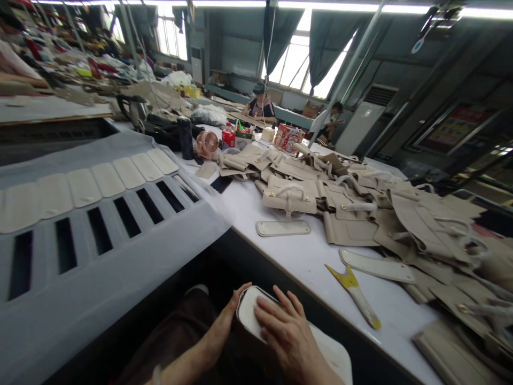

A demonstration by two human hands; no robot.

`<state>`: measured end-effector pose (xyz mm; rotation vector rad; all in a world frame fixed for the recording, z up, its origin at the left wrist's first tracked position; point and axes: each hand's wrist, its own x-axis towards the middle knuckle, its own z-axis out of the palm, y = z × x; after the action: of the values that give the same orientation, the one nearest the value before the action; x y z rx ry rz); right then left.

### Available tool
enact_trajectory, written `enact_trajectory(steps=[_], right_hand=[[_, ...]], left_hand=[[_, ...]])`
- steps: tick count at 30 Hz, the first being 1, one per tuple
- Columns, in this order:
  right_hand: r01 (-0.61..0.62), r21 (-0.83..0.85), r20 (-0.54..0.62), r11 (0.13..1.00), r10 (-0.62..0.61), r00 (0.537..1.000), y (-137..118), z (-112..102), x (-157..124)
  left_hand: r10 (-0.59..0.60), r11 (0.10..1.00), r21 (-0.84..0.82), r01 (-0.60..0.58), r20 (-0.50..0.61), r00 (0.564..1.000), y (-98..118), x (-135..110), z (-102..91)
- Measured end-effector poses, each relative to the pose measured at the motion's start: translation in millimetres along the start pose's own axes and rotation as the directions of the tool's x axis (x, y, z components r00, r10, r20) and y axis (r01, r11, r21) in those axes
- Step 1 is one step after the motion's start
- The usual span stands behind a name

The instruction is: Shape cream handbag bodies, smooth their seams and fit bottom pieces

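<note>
At the bottom centre I hold a flat cream panel with rounded ends (249,313) over my lap. My left hand (224,326) grips its left end, with the thumb curled over the rim. My right hand (284,331) lies on top of the panel with its fingers spread flat, pressing down. On the white table (304,256) to the right lie another cream panel (283,228), a longer cream strip (377,266) and a yellow-stained scraper (355,294).
A heap of beige bag parts (360,203) covers the table's right side. To the left, a grey sheet (100,251) with dark slots carries a row of cream pieces (96,182). A pink fan (207,143), a red can (228,138) and two people sit farther back.
</note>
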<state>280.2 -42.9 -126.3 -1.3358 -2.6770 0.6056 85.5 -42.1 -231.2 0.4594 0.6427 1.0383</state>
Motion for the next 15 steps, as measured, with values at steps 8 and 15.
enact_trajectory(steps=[8,15], right_hand=[[-0.038,0.097,0.046,0.995,0.034,0.998,-0.4,7.2,9.3],[0.0,0.082,-0.027,0.997,0.003,1.0,-3.9,14.6,12.5]], left_hand=[[-0.008,0.998,-0.068,0.007,-0.012,1.0,-2.0,-0.6,-0.5],[-0.035,0.998,-0.05,0.034,-0.014,0.999,2.1,-2.0,-0.4]])
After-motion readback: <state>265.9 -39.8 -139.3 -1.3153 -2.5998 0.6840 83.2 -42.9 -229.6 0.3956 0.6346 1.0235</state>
